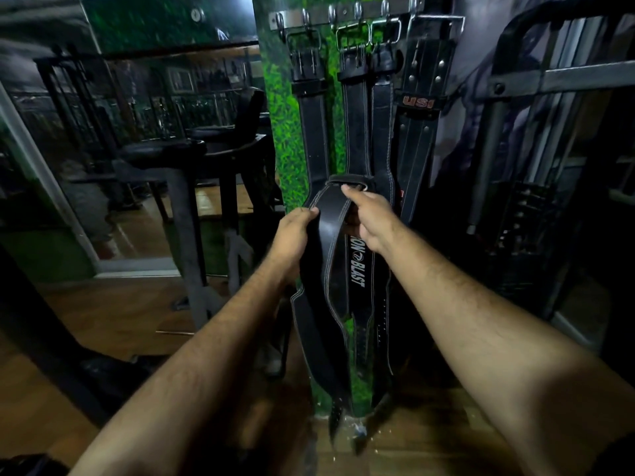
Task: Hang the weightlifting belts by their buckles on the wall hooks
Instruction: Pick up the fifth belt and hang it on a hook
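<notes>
A black leather weightlifting belt (330, 269) with white stitching hangs folded between my hands, its tail near the floor. My left hand (295, 235) grips its left strap. My right hand (369, 219) holds the right side just under the belt's buckle end (348, 183). High on the green wall runs a metal hook rail (343, 13). Several black belts hang from it by their buckles, among them one at the left (311, 132) and one marked USI (417, 132). The leftmost hook (280, 22) is bare.
A mirror (137, 132) covers the wall at left, with a black bench frame (192, 214) in front of it. A dark weight machine (536, 166) stands at right. The floor (113, 310) is wood.
</notes>
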